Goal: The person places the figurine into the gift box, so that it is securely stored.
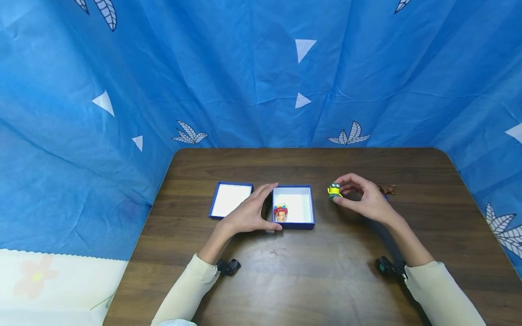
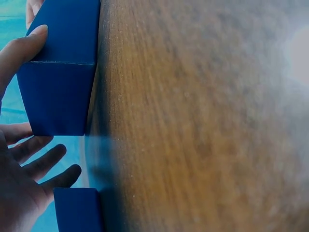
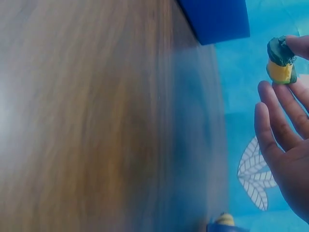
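While the right hand (image 1: 367, 199) pinched a yellow figurine (image 1: 334, 190) above the worktop (image 1: 310, 276), left hand (image 1: 249, 214), spread wide, gripped a blue box (image 1: 298, 226), red figurine (image 1: 281, 212) inside, blue-edged lid (image 1: 229, 200) alongside

Blue patterned cloth (image 1: 253, 77), brown wooden table (image 1: 306, 276)

Wooden table (image 1: 306, 271) with blue box (image 1: 299, 226), lid (image 1: 231, 200), brown object (image 1: 389, 189).

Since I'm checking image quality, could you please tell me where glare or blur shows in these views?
Head: faint sheen on the wooden table; left wrist: white glare at right edge, table blurred nearby; right wrist: dimmer glow at left edge.
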The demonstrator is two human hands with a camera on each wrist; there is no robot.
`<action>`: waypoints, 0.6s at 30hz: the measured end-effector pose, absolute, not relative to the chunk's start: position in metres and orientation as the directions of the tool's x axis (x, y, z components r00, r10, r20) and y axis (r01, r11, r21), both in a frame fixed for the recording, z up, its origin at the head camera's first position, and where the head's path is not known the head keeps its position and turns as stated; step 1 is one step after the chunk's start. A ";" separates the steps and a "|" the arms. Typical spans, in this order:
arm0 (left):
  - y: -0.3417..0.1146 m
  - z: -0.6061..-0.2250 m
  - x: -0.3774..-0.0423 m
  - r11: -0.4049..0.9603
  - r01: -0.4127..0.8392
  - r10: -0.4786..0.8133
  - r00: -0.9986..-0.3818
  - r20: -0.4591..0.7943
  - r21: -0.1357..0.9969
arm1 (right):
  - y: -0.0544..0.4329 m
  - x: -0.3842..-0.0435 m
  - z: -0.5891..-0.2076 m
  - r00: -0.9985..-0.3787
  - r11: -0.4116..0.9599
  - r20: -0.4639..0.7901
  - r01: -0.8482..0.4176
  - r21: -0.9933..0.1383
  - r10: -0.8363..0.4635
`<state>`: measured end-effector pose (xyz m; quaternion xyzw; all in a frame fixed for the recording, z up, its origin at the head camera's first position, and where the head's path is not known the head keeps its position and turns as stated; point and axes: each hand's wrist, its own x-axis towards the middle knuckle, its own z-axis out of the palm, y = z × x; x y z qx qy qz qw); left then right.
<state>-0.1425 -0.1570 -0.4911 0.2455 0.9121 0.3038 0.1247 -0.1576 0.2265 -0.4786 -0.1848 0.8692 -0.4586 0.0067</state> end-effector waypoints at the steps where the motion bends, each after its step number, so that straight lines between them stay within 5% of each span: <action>1: -0.157 -0.491 -0.143 0.695 0.374 0.524 -0.848 -0.078 0.614 | 0.224 -0.159 -0.478 -0.929 0.504 0.164 -0.322 -0.802 -0.332; 18: -0.157 -0.492 -0.143 0.697 0.363 0.517 -0.852 -0.083 0.618 | 0.185 -0.165 -0.477 -0.893 0.492 0.139 -0.360 -0.793 -0.428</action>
